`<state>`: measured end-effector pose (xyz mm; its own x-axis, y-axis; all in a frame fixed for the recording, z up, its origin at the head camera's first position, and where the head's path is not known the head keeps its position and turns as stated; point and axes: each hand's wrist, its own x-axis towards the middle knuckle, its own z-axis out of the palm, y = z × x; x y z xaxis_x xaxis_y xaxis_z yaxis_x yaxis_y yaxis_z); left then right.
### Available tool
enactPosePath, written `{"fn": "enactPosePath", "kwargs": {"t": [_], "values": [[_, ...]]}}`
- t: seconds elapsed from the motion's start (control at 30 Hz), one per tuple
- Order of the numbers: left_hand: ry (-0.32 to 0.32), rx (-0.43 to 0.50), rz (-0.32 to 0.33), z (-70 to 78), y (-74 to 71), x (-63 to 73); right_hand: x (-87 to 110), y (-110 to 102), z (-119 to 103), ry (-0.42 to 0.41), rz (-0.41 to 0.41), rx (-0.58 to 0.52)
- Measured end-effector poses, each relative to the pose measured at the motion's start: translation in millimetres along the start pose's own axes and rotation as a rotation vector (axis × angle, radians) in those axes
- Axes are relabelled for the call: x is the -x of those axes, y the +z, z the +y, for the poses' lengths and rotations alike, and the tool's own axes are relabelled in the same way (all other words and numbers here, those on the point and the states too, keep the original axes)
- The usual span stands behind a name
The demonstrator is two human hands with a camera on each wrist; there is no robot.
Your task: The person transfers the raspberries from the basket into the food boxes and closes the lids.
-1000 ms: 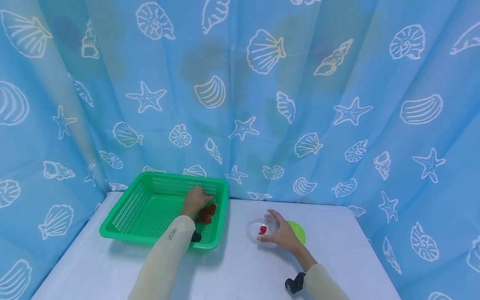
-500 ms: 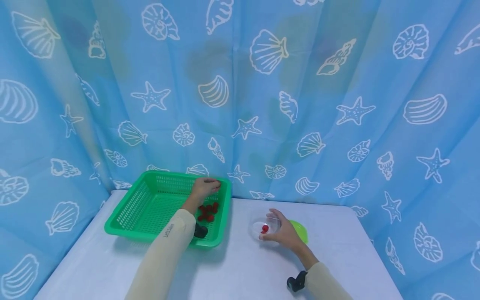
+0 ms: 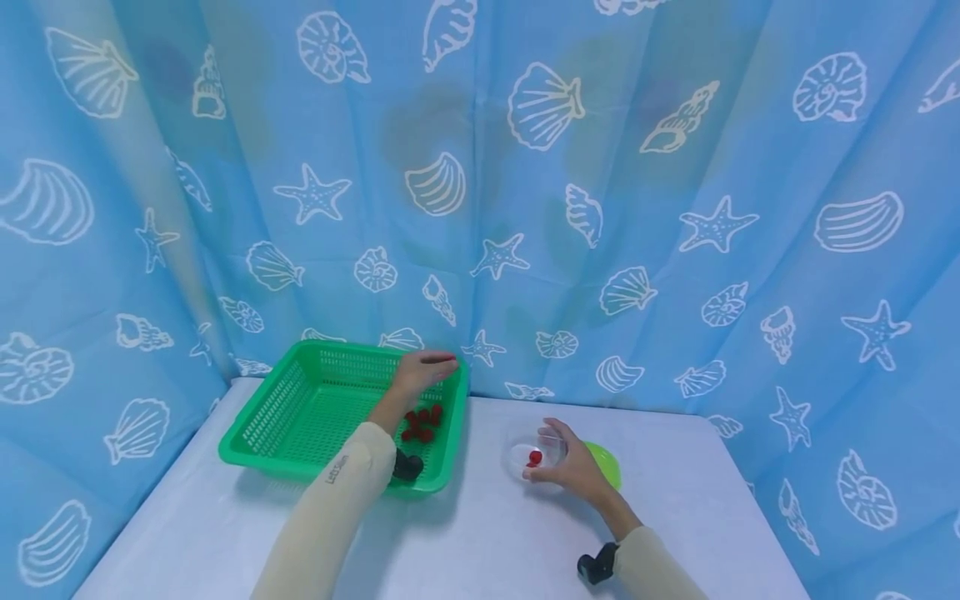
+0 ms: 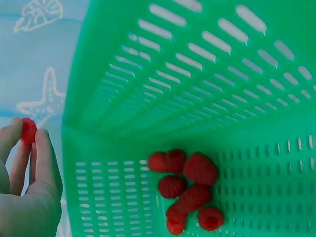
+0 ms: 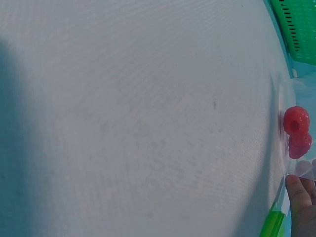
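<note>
My left hand (image 3: 422, 372) is raised over the right back rim of the green basket (image 3: 300, 471). Between thumb and fingertips it pinches a red raspberry (image 4: 28, 131), seen best in the left wrist view. Below it, several more raspberries (image 4: 199, 168) lie clustered on the basket floor. On the white table, my right hand (image 3: 576, 468) grips a clear plastic cup (image 3: 514, 457) by its sides, thumb in front and fingers behind. Two raspberries (image 5: 296, 121) show through the cup's wall in the right wrist view.
A bright green lid (image 3: 604, 465) lies on the table just behind and right of the right hand. The white tabletop (image 3: 480, 533) runs between basket and cup. A blue shell-print curtain (image 3: 480, 167) hangs at the back and sides.
My left hand has lifted from the raspberry cluster up over the basket's right back rim, a raspberry in its fingertips. The right hand keeps its hold on the cup; the view has shifted slightly.
</note>
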<state>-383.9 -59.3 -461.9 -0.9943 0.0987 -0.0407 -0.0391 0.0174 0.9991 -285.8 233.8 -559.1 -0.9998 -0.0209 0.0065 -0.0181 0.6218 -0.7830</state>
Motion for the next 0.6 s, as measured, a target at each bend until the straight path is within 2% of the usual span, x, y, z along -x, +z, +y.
{"fn": "enactPosePath", "kwargs": {"t": [0.13,0.33,0.6], "values": [[0.026,-0.103,0.004,6.7,7.4,7.6,1.2,-0.7,-1.1,-0.004,-0.007,-0.012],[0.063,-0.106,-0.025,15.7,20.2,16.2,1.0,-1.3,-1.8,-0.003,-0.006,-0.007],[0.117,-0.178,-0.056,20.9,38.0,28.2,-0.2,-0.1,-1.6,0.014,-0.01,-0.004]]}}
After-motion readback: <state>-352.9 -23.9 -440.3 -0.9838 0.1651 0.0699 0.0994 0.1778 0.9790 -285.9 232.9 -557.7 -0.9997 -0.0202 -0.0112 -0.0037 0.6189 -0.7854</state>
